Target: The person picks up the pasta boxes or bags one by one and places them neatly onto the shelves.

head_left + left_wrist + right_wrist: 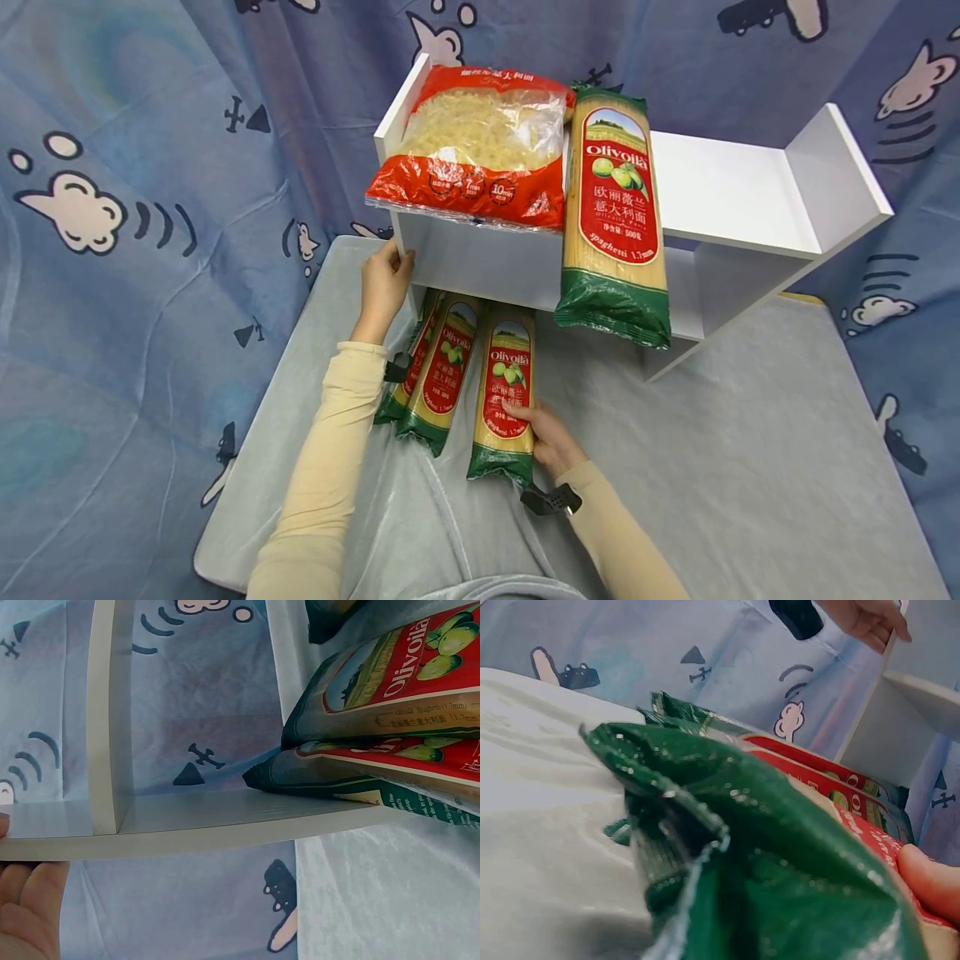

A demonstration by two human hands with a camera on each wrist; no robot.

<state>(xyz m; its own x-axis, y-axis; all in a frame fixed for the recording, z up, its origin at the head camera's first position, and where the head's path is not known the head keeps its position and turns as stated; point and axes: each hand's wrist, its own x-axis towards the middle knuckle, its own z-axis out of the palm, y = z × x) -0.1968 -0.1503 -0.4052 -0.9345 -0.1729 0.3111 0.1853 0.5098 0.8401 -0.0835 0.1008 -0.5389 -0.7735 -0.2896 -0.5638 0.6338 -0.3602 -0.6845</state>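
My left hand holds the left side panel of a white shelf unit, its fingers curled at the panel's edge. With the thumb on its front, my right hand grips a spaghetti packet with a green end and red label. The far end of that packet reaches under the shelf. In the right wrist view, its crinkled green end fills the foreground. Left of it, two more spaghetti packets lean side by side, a front one and one partly hidden behind.
A red bag of short pasta and a large-looking spaghetti packet rest on the upper shelf, overhanging its front. The shelf unit stands on a grey cloth-covered surface. A patterned blue curtain hangs behind and at both sides.
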